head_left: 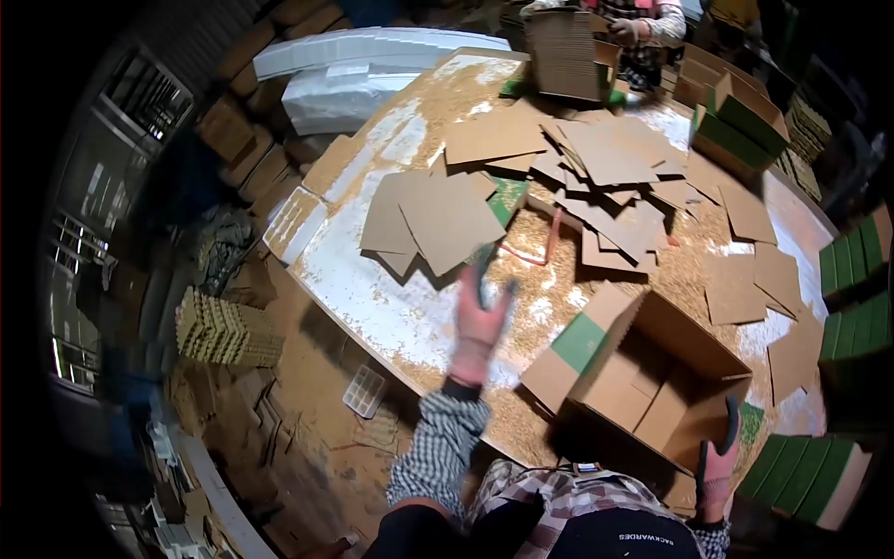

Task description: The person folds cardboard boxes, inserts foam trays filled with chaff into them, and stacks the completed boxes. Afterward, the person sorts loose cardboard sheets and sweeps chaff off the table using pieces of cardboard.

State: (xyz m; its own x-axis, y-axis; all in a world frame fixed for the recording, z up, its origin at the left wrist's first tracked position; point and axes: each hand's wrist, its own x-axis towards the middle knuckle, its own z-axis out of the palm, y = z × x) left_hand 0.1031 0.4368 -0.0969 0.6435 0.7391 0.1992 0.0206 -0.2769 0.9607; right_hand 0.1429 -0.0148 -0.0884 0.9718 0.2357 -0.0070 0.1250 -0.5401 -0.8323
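Note:
My left hand (481,326), in a pink glove with dark fingertips, stretches over the table with fingers apart and nothing in it; motion blurs it slightly. Just beyond its fingertips lie flat brown cardboard sheets (447,219). An open cardboard box (619,396), tilted with its inside facing up, sits at the table's near edge. At that box's near right corner is my right hand (715,470), gloved alike, its thumb and fingers about the wall; part of the grip is hidden. A flap with a green patch (579,343) sticks out left of the box.
Wood shavings cover much of the white table (340,275). More cardboard pieces (615,154) are heaped mid-table, near a red strap (549,247). Across the table, a person (643,28) stands by a stack of cardboard (563,56). Green-and-brown boxes (801,480) stand at right, stacked trays (228,331) at left.

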